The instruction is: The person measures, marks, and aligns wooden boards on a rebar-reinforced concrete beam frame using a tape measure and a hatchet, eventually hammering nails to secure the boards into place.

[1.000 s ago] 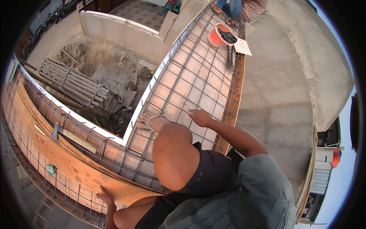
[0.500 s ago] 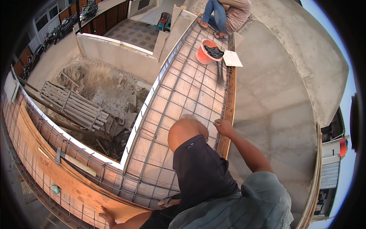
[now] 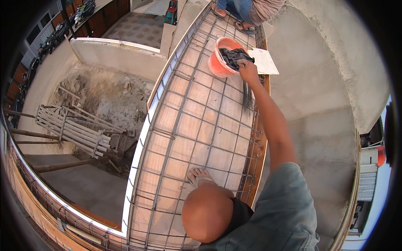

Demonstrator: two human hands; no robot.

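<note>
Reaching far forward, my right hand [image 3: 248, 70] is at the near right rim of an orange-red bucket [image 3: 217, 62]. Its fingers are curled over the rim, against the crumpled black plastic [image 3: 231, 55] inside. Whether they also pinch the plastic is hard to make out. A bundle of thin dark tie wires [image 3: 247, 100] hangs below the hand over the rebar mesh [image 3: 190, 121]. Right of the bucket lies a pale flat board [image 3: 264, 62]. My left hand is out of view.
My sandalled foot [image 3: 200, 176] stands on the mesh over pale panels. A white-edged drop borders a pit with a bamboo rack [image 3: 73, 127] at left. Another person [image 3: 247, 12] crouches at the far end. A grey concrete surface [image 3: 312, 138] lies right of the wooden edge board [image 3: 256, 163].
My right hand has moved forward from the wooden edge to the bucket. My left hand, on the plywood before, has left the view. The view has shifted forward.
</note>
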